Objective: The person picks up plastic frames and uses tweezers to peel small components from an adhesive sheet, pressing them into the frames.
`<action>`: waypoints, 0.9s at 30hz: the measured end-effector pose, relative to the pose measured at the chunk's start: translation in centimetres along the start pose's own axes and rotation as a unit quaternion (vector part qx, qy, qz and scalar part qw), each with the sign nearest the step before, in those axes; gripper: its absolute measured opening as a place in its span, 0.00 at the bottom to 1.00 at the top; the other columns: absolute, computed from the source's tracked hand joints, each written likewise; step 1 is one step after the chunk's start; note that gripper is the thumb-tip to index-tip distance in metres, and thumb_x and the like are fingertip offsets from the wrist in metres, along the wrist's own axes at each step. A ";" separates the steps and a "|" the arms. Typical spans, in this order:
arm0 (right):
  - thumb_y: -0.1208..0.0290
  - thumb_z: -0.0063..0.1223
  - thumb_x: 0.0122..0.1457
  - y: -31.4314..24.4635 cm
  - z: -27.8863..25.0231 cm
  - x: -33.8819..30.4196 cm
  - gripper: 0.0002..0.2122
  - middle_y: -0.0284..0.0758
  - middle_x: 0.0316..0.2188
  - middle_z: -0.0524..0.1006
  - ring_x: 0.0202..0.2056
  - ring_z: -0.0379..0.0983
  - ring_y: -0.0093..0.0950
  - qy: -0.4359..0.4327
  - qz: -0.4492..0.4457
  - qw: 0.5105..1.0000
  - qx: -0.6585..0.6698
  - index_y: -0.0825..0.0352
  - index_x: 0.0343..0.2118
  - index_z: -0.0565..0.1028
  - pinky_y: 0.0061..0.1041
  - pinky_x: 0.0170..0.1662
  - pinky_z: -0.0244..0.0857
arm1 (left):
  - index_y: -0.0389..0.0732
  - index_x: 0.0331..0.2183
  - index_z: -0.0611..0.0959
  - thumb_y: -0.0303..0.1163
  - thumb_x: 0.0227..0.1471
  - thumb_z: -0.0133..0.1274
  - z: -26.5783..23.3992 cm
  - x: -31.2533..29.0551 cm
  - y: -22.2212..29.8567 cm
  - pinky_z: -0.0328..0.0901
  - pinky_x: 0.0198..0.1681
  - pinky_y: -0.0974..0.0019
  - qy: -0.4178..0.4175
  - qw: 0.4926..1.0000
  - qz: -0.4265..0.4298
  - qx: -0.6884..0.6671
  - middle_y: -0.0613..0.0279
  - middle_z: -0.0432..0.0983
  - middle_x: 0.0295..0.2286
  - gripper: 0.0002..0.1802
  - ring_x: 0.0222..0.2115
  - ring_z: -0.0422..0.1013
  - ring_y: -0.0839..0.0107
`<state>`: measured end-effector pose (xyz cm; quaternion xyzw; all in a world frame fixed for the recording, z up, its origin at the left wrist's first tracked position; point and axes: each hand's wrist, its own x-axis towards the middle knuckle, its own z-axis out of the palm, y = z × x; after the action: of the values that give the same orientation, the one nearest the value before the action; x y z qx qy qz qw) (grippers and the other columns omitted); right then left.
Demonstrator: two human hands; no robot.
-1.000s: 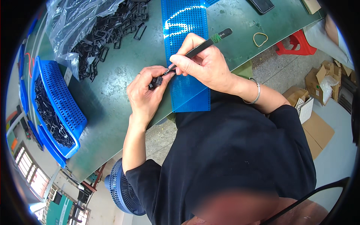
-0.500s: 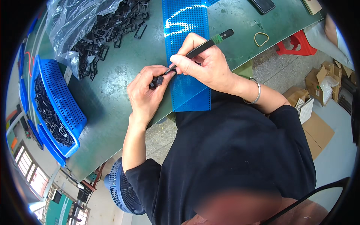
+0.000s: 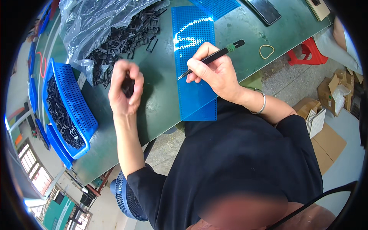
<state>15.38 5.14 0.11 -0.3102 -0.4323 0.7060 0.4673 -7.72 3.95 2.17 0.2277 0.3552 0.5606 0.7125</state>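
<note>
My right hand (image 3: 216, 74) is closed round black tweezers (image 3: 216, 56) with a green band wound near the back end. The tweezer tips point left over a blue perforated sheet (image 3: 197, 96). My left hand (image 3: 125, 86), smeared a little by motion, is curled round a small black plastic part (image 3: 127, 88), mostly hidden by the fingers. It is above the green table, apart from the tweezers. Just beyond it lies a heap of black plastic frames (image 3: 115, 46), partly under a clear plastic bag (image 3: 92, 23).
At left stands a blue basket (image 3: 78, 99) full of black parts. A phone (image 3: 264, 10) and a rubber band (image 3: 266, 51) lie at the far right of the table (image 3: 159, 111). Beyond its edge are a red stool (image 3: 306, 53), cardboard boxes (image 3: 326, 94) and a blue fan (image 3: 126, 199).
My left hand has moved left, away from the tweezers and toward the heap, its fingers still curled. My right hand keeps the tweezers, shifted slightly. The whole view has shifted a little.
</note>
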 end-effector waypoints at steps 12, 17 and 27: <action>0.83 0.48 0.56 -1.5 -1.2 -1.1 0.04 0.37 0.23 0.72 0.24 0.69 0.19 -0.064 -0.222 0.957 -0.174 0.70 0.29 0.65 0.18 0.28 0.66 | 0.42 0.36 0.80 0.33 0.53 0.50 4.2 4.1 -1.3 0.69 0.26 0.60 0.056 0.369 0.205 0.905 0.57 0.75 0.33 0.09 0.24 0.74 0.58; 0.72 0.58 0.53 -1.5 -2.1 -0.5 0.07 0.29 0.17 0.72 0.19 0.68 0.16 0.015 -0.106 0.965 -0.239 0.67 0.25 0.70 0.18 0.23 0.60 | 0.34 0.33 0.81 0.23 0.49 0.56 4.4 1.5 -1.2 0.64 0.39 0.75 0.018 0.720 0.173 0.672 0.60 0.77 0.31 0.07 0.33 0.72 0.76; 0.66 0.55 0.55 -0.1 -1.4 0.9 0.09 0.33 0.14 0.72 0.18 0.72 0.31 -0.039 -0.131 0.894 -0.426 0.64 0.29 0.67 0.27 0.21 0.63 | 0.39 0.33 0.84 0.23 0.45 0.59 2.1 -1.4 -4.3 0.67 0.35 0.74 0.013 0.810 0.135 0.570 0.61 0.80 0.29 0.09 0.30 0.75 0.76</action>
<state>16.27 6.43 -0.46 -0.3928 -0.7463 0.3978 0.3612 -3.62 1.58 0.78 0.6313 0.5864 0.3508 0.3669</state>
